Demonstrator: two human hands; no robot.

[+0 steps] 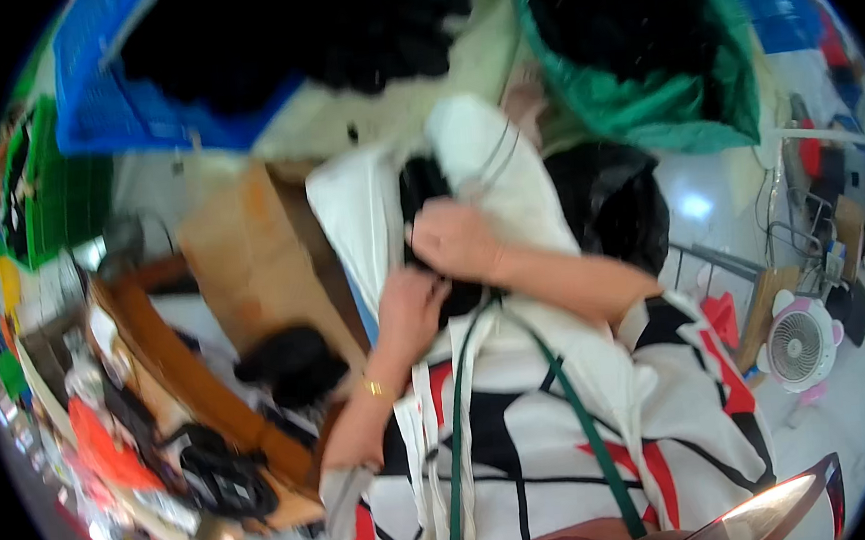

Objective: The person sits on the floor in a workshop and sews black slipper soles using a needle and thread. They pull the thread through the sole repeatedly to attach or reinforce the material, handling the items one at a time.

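A soft, dull-black piece, apparently cloth (424, 182), lies at the two hands, showing both beyond and between them. The right hand (456, 240) rests over it with curled fingers; the left hand (411, 317), nearer the body, bends its fingers in at its edge. Blur hides the fingertips, so I cannot tell how firmly either grips. Smooth, loosely creased white fabric (501, 155) spreads around and beneath the hands. Left of them stands a creased brown cardboard sheet (240, 248). Beyond them, to the left, a rigid blue plastic crate (100, 108) and, to the right, a crinkled, glossy green bag (623, 121) hold heaped black pieces (286, 39).
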